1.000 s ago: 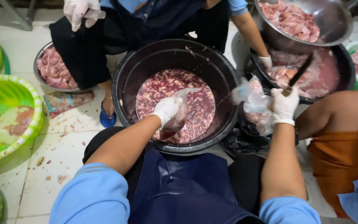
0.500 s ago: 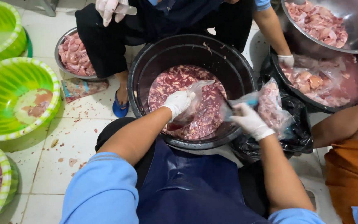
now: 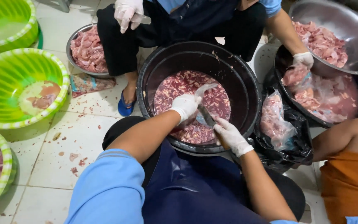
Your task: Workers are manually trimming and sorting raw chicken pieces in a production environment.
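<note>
Fingers of the gloved left hand (image 3: 186, 106) are curled tight around a clear plastic bag (image 3: 204, 90), holding it over the big black tub (image 3: 245, 83) of dark red chopped meat (image 3: 175, 87). Just beside it, the gloved right hand (image 3: 231, 137) is closed around the handle of a knife (image 3: 206, 115), whose blade points up toward the bag and touches it. Both hands are over the near side of the tub, which stands on the white tiled floor (image 3: 79, 132).

Across the tub sits another person in dark clothes, one gloved hand (image 3: 126, 11) raised. Right of the tub, a black bag (image 3: 289, 145) holds a clear sack of pale meat (image 3: 273, 120). Green plastic basins (image 3: 5, 70) stand to the left.
</note>
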